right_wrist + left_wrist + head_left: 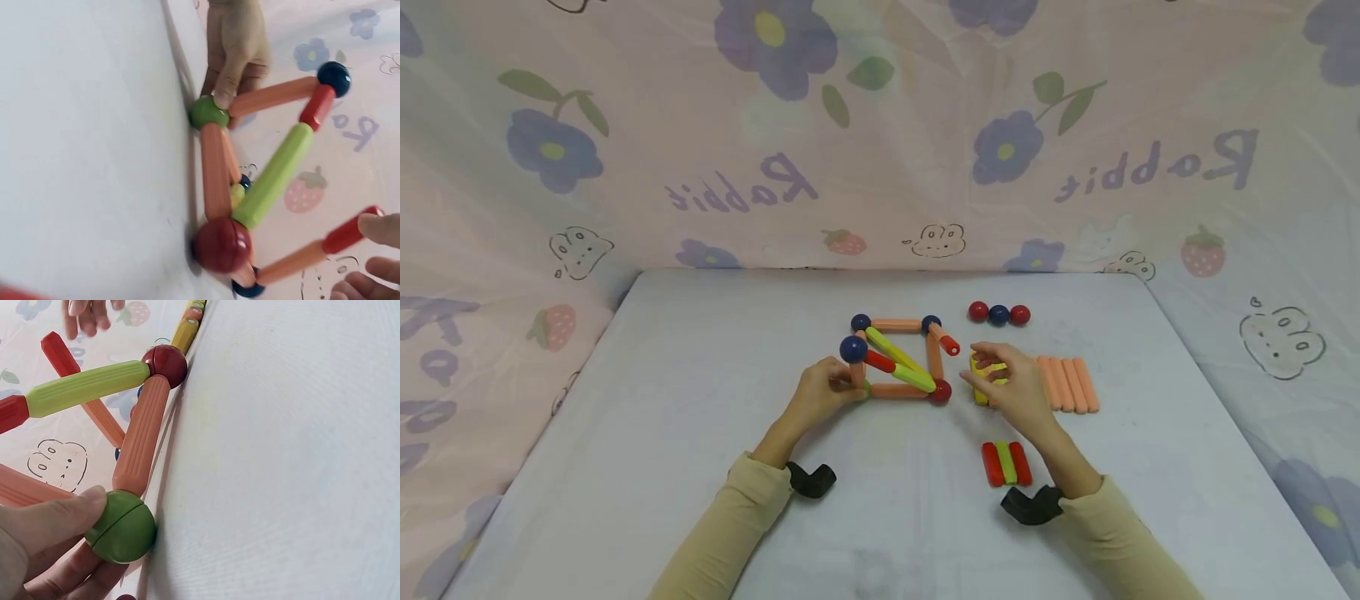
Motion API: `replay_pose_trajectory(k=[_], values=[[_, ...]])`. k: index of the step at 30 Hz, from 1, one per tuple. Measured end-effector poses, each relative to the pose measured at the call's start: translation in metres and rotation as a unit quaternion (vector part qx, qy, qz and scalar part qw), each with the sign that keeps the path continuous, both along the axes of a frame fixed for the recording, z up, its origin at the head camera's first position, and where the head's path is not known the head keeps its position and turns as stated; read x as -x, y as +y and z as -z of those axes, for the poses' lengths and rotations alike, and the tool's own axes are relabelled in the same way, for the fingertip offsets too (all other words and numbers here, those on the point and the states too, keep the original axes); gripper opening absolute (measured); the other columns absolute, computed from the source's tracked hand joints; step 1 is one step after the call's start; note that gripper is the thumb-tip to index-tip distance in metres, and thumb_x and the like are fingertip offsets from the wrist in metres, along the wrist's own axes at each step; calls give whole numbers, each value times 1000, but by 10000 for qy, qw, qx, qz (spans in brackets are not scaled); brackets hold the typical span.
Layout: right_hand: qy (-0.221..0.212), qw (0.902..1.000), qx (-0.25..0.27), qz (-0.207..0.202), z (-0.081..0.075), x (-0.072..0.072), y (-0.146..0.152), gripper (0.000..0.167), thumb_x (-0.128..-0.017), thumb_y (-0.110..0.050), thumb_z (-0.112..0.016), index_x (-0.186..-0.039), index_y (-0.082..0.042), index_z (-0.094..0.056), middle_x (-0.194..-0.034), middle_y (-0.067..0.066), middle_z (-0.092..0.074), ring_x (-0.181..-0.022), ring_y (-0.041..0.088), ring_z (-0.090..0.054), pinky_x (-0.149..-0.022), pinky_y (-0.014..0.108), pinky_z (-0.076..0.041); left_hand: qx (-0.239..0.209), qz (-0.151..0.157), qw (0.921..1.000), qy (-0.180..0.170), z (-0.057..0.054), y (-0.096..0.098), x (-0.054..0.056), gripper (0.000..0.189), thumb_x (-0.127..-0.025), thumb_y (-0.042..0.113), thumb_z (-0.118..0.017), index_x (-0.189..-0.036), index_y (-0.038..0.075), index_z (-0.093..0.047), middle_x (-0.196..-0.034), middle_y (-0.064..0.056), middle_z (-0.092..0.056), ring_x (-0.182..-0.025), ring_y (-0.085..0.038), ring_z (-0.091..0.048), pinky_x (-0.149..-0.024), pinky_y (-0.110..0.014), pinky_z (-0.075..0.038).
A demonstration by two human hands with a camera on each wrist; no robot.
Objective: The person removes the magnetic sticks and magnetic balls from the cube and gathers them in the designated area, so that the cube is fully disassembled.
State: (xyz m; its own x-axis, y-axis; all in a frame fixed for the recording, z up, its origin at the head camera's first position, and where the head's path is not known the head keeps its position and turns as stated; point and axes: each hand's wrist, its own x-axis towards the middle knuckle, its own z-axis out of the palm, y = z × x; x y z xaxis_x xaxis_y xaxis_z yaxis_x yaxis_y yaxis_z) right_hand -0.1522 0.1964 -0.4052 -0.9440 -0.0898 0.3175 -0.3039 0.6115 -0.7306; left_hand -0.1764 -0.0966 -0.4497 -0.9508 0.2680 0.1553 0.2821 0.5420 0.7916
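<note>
A frame of magnetic sticks and balls stands on the table. My left hand [823, 390] pinches the green ball [122, 526] at its near left corner, thumb on top and fingers beneath. From there a peach stick [898, 391] runs to a dark red ball [940, 392]. A raised blue ball [853, 349] joins a short red stick [879, 361] and a lime stick [914, 381] that slope down to the red ball. At the far right corner, a peach stick tipped with a red stick [950, 344] slants up from a blue ball [931, 323]. Beside that tip my right hand [1011, 385] is held with fingers apart, nothing between them.
Yellow sticks [980, 383] lie partly hidden behind my right hand. To their right is a row of several peach sticks [1067, 385]. Two red balls and a blue ball [998, 315] line up farther back. Nearer lie two red sticks and a lime stick [1006, 463].
</note>
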Motion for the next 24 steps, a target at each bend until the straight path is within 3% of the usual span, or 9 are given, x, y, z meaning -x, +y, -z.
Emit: replay_pose_trajectory(k=[4,6,16,24], values=[[189,9996,225,-41,5,9,-16,47,-78,-5,-78,-121,2,-61,-115,21,-66,-102,34,-63,-82,42,-60,-10,-3,10000,-36,0,0,0,18,-76,5,-79,-93,0,-74,-90,-14,-66,-93,-28,-69,-82,-39,-59],[240,9993,273,-54,7,13,-21,47,-79,-3,-77,-123,3,-60,-120,22,-64,-108,35,-61,-86,47,-57,-4,-18,10000,-67,1,1,0,18,-76,5,-79,-93,0,-74,-90,-14,-66,-93,-29,-69,-82,-38,-59],[301,9983,493,-34,10,20,-33,37,-83,3,-70,-120,4,-64,-119,22,-68,-106,35,-66,-89,45,-56,53,-85,9997,-209,0,1,0,20,-76,6,-80,-95,0,-74,-91,-14,-66,-94,-27,-67,-83,-38,-59],[86,9991,392,117,8,25,-33,30,-93,-8,-62,-120,3,-60,-115,21,-69,-106,35,-67,-92,46,-56,43,-98,9998,-172,0,1,0,20,-76,6,-79,-94,0,-74,-91,-14,-66,-93,-27,-67,-82,-38,-59]])
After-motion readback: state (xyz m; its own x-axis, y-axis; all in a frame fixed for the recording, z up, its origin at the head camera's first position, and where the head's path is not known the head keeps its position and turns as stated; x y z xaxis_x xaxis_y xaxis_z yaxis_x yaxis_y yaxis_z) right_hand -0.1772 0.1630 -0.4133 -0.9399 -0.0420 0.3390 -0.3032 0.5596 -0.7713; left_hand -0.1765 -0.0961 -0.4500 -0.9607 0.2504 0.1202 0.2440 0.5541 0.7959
